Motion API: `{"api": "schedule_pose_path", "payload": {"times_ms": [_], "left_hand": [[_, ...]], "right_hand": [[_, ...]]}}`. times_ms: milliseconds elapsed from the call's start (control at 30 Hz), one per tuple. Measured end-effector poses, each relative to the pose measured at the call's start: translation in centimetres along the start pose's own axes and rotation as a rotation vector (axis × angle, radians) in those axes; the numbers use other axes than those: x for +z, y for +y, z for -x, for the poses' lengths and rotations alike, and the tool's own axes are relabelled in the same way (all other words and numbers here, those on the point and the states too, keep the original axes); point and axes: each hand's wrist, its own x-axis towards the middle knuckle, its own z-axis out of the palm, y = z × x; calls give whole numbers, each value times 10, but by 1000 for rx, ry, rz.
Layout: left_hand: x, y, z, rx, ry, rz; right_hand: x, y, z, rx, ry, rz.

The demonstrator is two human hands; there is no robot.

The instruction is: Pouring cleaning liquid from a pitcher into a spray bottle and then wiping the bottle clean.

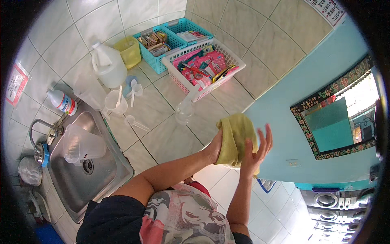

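Observation:
A yellow-green cloth (235, 136) is held up in front of me, to the right of the counter's edge. My left hand (214, 147) grips it from the left, its fingers mostly hidden behind the folds. A pale edge shows below the cloth, but I cannot make out what it belongs to. On the other side, my right hand (256, 156) has its fingers stretched out and apart, with the thumb against the cloth. Nearest on the tiled counter lies a clear plastic scoop (185, 112).
A steel sink (115, 162) at left holds a translucent pitcher (87, 143). Behind it stand a bleach-type bottle (63, 101), a white jug (107, 67) and measuring cups (115, 101). A white basket (239, 65) of pink packets sits at the back. A framed mirror (302, 122) hangs right.

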Motion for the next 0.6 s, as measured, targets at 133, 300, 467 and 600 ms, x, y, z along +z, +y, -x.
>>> {"api": "schedule_pose_path", "payload": {"times_ms": [133,300,467,600], "left_hand": [[22,-22,2,33,-146,-802],[10,-23,-5,489,-319,-1813],[-12,-30,3,409,-267,-1776],[-27,-34,11,331,-353,-1998]], "right_hand": [[31,-7,22,861,55,-1099],[41,-14,20,908,-18,-1276],[49,-16,26,988,-98,-1479],[52,-9,36,1066,-147,-1621]]}}
